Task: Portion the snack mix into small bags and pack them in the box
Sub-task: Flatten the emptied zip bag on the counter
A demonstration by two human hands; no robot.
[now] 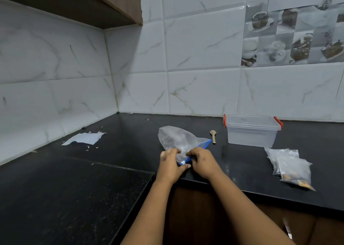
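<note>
A large clear zip bag (179,139) with a blue zip strip lies on the black counter near its front edge. My left hand (170,165) and my right hand (202,162) both pinch the bag's near end at the blue strip. A clear plastic box (252,133) with red clips and its lid on stands to the right at the back. Small clear bags (291,167) holding snack mix lie in a pile in front of the box. A small wooden spoon (213,135) rests between the zip bag and the box.
The black counter (121,144) runs into a corner at the left, where a torn white paper scrap (84,138) and small crumbs lie. Tiled walls rise behind. A wooden cabinet hangs at the top left.
</note>
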